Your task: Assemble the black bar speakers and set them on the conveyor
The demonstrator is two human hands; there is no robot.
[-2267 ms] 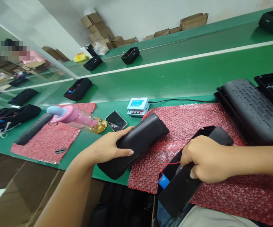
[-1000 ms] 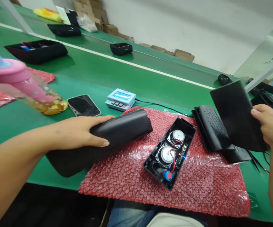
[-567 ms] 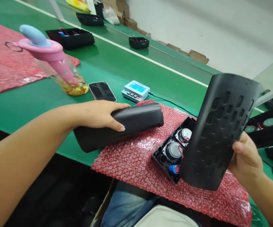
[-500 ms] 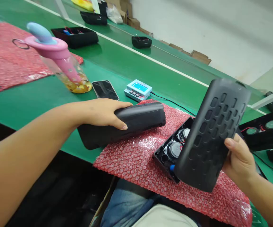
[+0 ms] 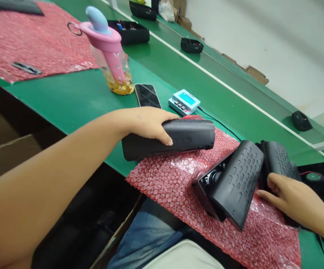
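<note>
My left hand (image 5: 147,121) grips a closed case (image 5: 173,139) mid-frame while my right hand's (image 5: 287,194) spread fingers steady the grille (image 5: 238,181) leaning on the open shell (image 5: 206,185) at lower right, which I judge needs pressing home.

No legible text; tester (image 5: 184,101) screen too small.
</note>
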